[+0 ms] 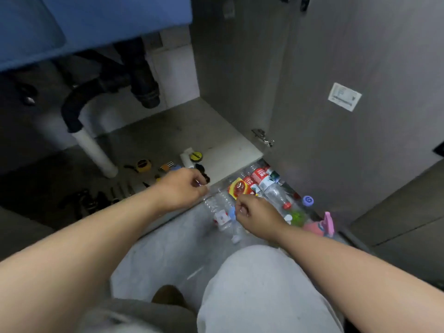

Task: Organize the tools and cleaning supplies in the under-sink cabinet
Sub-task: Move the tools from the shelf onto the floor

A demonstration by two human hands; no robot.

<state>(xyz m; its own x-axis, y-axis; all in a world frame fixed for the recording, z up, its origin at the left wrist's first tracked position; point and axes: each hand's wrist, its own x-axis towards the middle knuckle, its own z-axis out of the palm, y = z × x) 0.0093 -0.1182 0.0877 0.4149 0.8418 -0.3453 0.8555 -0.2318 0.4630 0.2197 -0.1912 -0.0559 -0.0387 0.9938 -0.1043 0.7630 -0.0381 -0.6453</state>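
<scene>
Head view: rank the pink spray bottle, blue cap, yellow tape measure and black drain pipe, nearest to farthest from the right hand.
1. blue cap, at the fingertips of the right hand.
2. pink spray bottle, to its right.
3. yellow tape measure, off to the left.
4. black drain pipe, far back.

The left hand [182, 188] curls around something too small to name; only a purplish glint shows at its fingers [200, 186]. The right hand [257, 217] covers its own fingertips, so a grip on the clear bottle [217, 203] beneath cannot be told. Left of the left fingers, dark tools [84, 200] lie in shadow, and their kinds are not readable. Right of the right fingers, the pink spray bottle [323, 224] is partly behind the forearm. Far above them, the print of the label [344, 96] on the door [360, 152] is too small to read.
</scene>
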